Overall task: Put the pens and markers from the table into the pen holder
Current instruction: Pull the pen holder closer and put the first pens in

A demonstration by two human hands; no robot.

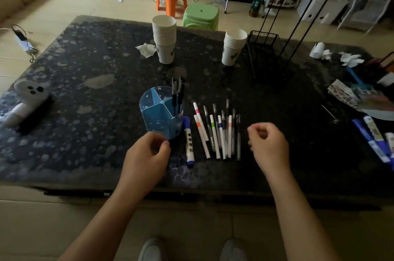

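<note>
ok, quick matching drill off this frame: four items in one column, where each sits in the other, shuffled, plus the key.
Items:
1. two black pens
2. blue marker
3. left hand
4. right hand

Places:
A. lying flat just right of the pen holder
B. at the holder's near base
C. standing in the holder's right compartment
D. over the table, right of the row of loose pens

Pairs: 1-C, 2-A, 3-B, 4-D

We see a translucent blue pen holder standing upright with 2 black pens in 1 compartment; just right, a blue marker and thin pens lie side by side.
</note>
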